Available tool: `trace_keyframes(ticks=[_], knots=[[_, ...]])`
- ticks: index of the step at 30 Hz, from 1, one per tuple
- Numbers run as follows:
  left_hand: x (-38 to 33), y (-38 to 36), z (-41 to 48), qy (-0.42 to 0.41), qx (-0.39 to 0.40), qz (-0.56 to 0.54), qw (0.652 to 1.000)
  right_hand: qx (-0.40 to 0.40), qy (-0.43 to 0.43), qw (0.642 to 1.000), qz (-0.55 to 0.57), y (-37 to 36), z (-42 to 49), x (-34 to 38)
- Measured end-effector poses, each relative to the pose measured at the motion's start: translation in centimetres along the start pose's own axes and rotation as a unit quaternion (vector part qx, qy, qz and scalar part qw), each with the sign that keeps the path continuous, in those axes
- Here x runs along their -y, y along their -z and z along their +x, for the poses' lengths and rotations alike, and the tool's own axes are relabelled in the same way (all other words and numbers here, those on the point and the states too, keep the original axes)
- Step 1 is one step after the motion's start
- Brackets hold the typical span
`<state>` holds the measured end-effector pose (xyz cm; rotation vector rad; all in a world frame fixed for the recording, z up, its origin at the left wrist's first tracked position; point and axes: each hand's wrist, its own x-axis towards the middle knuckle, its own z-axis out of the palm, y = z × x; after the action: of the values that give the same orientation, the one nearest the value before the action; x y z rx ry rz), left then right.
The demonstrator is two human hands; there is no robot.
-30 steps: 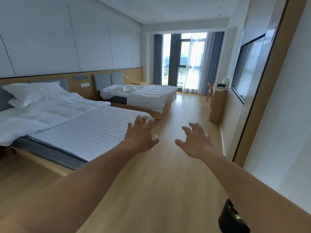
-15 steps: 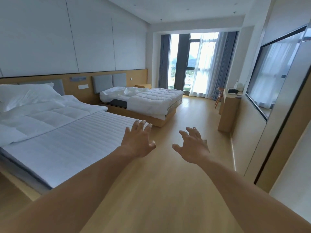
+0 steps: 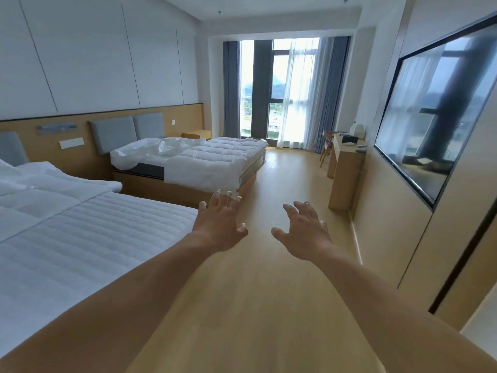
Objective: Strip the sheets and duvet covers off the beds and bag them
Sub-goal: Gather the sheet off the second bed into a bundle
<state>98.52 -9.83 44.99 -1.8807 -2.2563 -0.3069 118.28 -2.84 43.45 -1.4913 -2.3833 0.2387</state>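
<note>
- Our left grip (image 3: 219, 224) is stretched out in the air, with fingers wide and nearly straight, holding nothing. It shows just past the foot corner of the near bed (image 3: 94, 251).
- Our right grip (image 3: 304, 232) is level with it and apart from it. Its fingers are wide and slightly bent, holding nothing, above the floor (image 3: 269, 305).
- The near bed lies to our left. Its foot half shows a white quilted surface, and the near duvet (image 3: 40, 195) is folded back toward the head.
- The far bed (image 3: 166, 191) stands beyond it, near the window (image 3: 277, 90).
- The far duvet (image 3: 223, 157) lies across the far bed and hangs over its side. A crumpled sheet (image 3: 150, 154) is heaped at the head, above a dark strip of mattress.
- A counter (image 3: 341, 173) stands against the right wall with a kettle (image 3: 359, 129) on it, and a dark screen (image 3: 435, 117) hangs on that wall.
</note>
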Motion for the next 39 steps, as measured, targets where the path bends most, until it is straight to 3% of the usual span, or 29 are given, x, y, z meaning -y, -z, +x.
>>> trace_keyframes(ticks=[11,19,39], knots=[[1.5,-6.1,24.3,0.086,-0.015,-0.006,0.996,0.014,0.054,0.998,0.009,-1.2,28.3,-7.1],[9.0,-12.3,38.6,0.129,0.007,0.025,0.991,0.039,0.111,0.993,0.002,-6.7,46.1,-5.3],[27.9,-23.1,79.6,0.140,0.020,0.031,0.989,0.046,0.132,0.990,0.003,-17.8,91.2,0.3]])
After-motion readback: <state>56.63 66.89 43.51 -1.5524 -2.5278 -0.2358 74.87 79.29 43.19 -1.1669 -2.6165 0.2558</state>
